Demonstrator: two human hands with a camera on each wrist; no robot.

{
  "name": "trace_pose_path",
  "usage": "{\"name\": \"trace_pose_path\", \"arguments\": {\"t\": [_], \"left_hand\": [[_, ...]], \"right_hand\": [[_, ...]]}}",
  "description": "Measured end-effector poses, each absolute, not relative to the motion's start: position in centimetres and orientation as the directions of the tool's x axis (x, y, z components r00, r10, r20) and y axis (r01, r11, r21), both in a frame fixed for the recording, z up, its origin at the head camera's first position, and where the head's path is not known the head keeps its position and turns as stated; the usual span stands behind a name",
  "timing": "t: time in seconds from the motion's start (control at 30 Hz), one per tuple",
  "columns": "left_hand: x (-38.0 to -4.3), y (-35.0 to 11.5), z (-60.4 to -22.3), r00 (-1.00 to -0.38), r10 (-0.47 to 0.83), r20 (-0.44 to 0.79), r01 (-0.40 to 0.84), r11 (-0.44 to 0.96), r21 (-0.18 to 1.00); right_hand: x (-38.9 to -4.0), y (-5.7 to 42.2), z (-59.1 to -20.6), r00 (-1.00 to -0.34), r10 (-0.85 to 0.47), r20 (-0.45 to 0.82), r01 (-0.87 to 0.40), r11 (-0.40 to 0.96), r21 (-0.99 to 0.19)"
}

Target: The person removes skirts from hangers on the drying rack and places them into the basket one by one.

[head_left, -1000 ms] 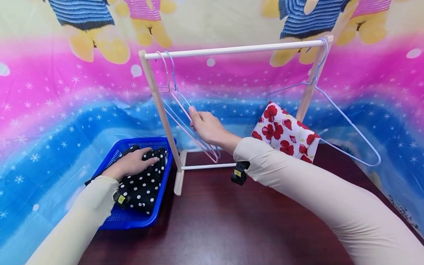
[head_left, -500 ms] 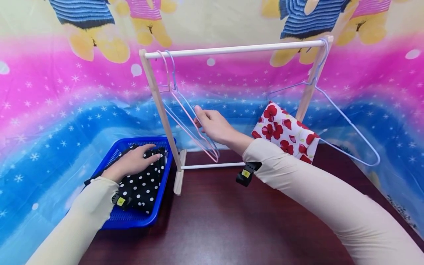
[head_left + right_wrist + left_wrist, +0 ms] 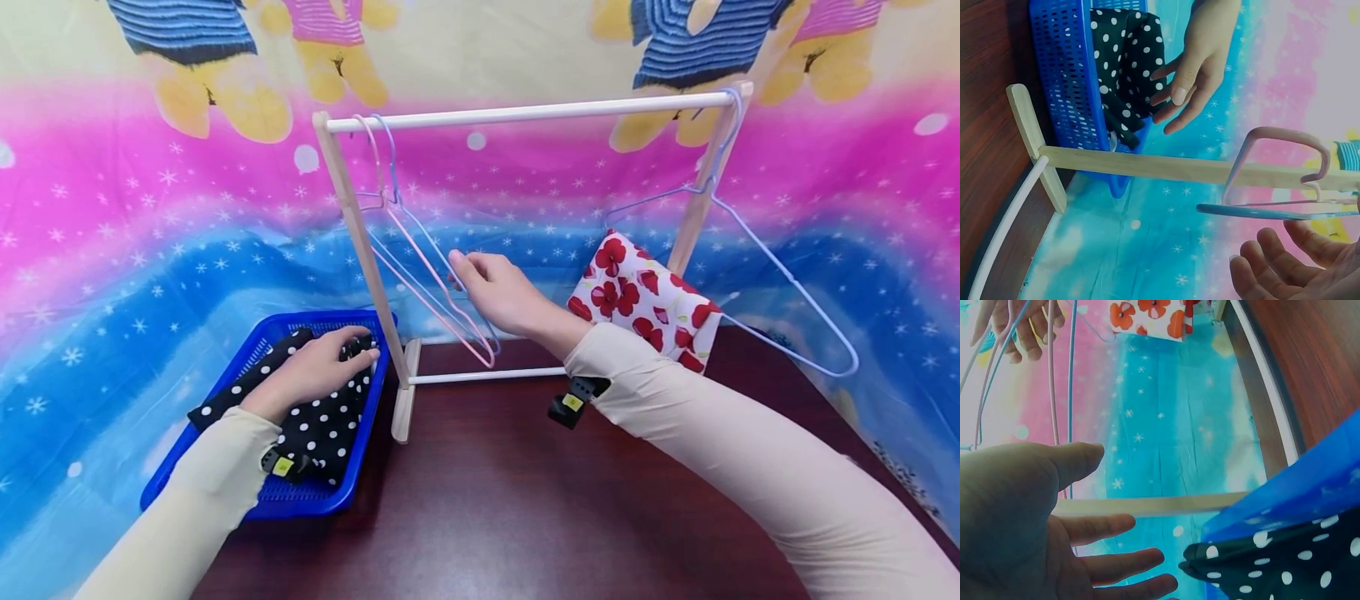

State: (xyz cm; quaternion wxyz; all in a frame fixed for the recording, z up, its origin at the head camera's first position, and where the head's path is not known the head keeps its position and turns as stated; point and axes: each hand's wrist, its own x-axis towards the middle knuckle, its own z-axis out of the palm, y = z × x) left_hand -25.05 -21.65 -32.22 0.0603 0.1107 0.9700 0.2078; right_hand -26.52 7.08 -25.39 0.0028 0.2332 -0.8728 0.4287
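Note:
My left hand [image 3: 318,371] hovers over a black polka-dot cloth [image 3: 324,435] lying in the blue basket [image 3: 300,507]. Its fingers are extended, and the left and right wrist views show them apart from the cloth. On the left of the rack hang a pink hanger [image 3: 379,162] and a blue hanger [image 3: 392,158], both bare. Close to their right side is my right hand [image 3: 498,287], fingers loosely bent with nothing in them. In the right wrist view a gap shows between these fingers [image 3: 1291,262] and the blue hanger [image 3: 1241,211].
A wooden rack with a white top bar [image 3: 547,111] stands on the dark red table [image 3: 487,500]. At its right end another blue hanger [image 3: 793,282] carries a white cloth with red flowers [image 3: 645,292]. A printed backdrop [image 3: 487,192] surrounds the table.
My right hand has drawn back to the right, away from the two left hangers. My left hand has shifted slightly right and up, and more of the polka-dot cloth's left corner shows.

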Motion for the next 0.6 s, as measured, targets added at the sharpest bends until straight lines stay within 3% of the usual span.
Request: {"name": "trace_pose_path", "arguments": {"t": [0.6], "left_hand": [[-23.8, -19.8, -32.9, -0.972, 0.237, 0.0, 0.211, 0.865, 0.456]], "right_hand": [[-25.8, 9.1, -26.4, -0.883, -0.403, 0.241, -0.441, 0.535, -0.72]]}}
